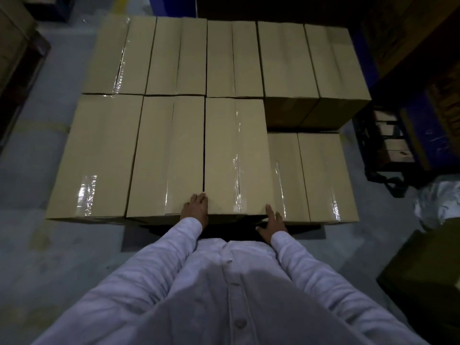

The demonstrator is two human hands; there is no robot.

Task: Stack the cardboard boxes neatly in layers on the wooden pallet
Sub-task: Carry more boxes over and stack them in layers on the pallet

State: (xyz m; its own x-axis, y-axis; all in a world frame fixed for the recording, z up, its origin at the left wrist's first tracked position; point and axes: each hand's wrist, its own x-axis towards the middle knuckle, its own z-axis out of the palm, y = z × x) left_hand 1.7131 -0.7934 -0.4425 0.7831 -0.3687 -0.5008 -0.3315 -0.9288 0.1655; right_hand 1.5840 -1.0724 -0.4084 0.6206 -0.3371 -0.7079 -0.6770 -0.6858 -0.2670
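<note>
Pale shirt sleeves (174,247) are reaching forward from the bottom of the view, and both hands are meeting the near end of one cardboard box (234,155). The left hand (195,207) is lying over that box's near left corner, its fingers spread flat on the top right beside the narrow gap to the neighbouring box (166,155). The right hand (272,224) is resting against the near right corner, fingers straight and thumb held out to the side. Neither hand is gripping; both are relaxed and simply touching the cardboard.

This box is sitting third from the left in the front row of the upper layer, close beside the neighbouring box, with a further box (97,155) at the far left. To its right, two lower boxes (313,175) are showing one layer down. Behind, a back row of five boxes (234,58) is standing at the upper level. Under the stack a dark base (308,227) is showing, too dim to make out. Grey floor (37,195) is surrounding everything, with crumpled clear plastic (438,200) lying at the right.
</note>
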